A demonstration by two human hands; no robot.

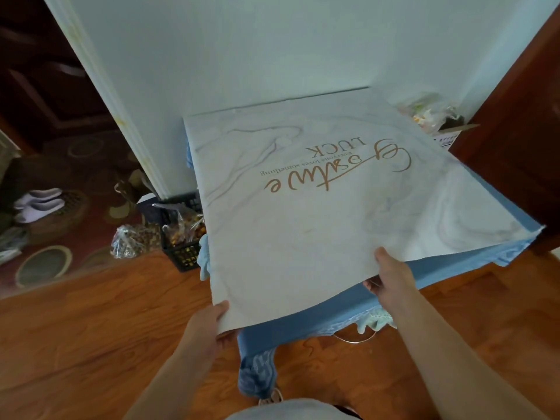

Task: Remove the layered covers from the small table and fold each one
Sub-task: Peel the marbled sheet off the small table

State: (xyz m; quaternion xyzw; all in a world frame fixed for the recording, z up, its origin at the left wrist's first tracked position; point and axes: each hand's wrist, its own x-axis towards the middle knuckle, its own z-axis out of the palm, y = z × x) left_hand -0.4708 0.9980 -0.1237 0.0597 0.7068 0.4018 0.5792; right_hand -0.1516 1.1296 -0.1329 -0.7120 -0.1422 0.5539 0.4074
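Observation:
A white marbled cover (pixel 303 225) with gold lettering lies across the small table, its near edge raised off the layer below. My left hand (pixel 209 325) grips its near left corner, thumb on top. My right hand (pixel 391 274) pinches the near edge further right, thumb above and fingers underneath. Beneath it a blue cover (pixel 318 322) drapes over the table's front and right sides, with a pale green frilled layer (pixel 375 321) showing at its hem. The table itself is hidden by the covers.
A white wall stands just behind the table. A black crate (pixel 181 253) and plastic bags of goods (pixel 136 237) sit on the floor at the left. A dark wooden cabinet (pixel 521 116) is at the right, a bag (pixel 430 112) on a box beside it.

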